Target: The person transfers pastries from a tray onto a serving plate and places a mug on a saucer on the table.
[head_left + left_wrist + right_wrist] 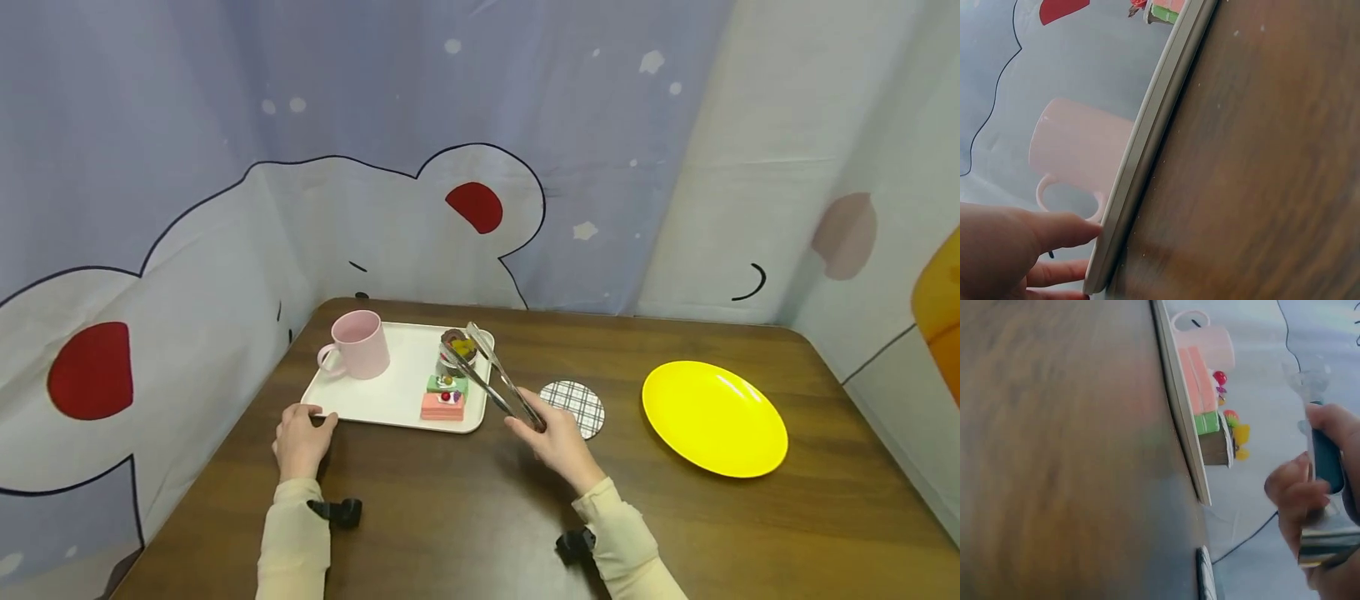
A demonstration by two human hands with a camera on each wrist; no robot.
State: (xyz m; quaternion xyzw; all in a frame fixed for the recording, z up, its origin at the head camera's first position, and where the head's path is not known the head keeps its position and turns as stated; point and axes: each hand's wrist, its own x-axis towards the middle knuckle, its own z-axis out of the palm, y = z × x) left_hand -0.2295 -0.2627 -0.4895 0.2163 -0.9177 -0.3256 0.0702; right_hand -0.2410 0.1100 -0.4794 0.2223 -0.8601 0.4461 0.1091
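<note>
A cream tray point(405, 358) bears a pink mug point(363, 348), a pink cake slice point(442, 411), a green cake slice point(437, 384) and a fruit-topped chocolate cupcake point(453, 336). My left hand point(302, 440) pinches the tray's near left corner; in the left wrist view its thumb point(1063, 230) lies against the rim. Metal tongs point(508, 383) are in my right hand point(561, 446), their arms spread and their tips by the cupcake. Whether the tips touch it I cannot tell. In the right wrist view the tongs' tips look apart from the cupcake point(1215, 447).
A round checked coaster point(581, 402) lies right of the tray, partly behind my right hand. Farther right is a yellow plate point(715, 419). The brown wooden table point(450, 517) meets a printed cloth backdrop point(390, 225) at the back.
</note>
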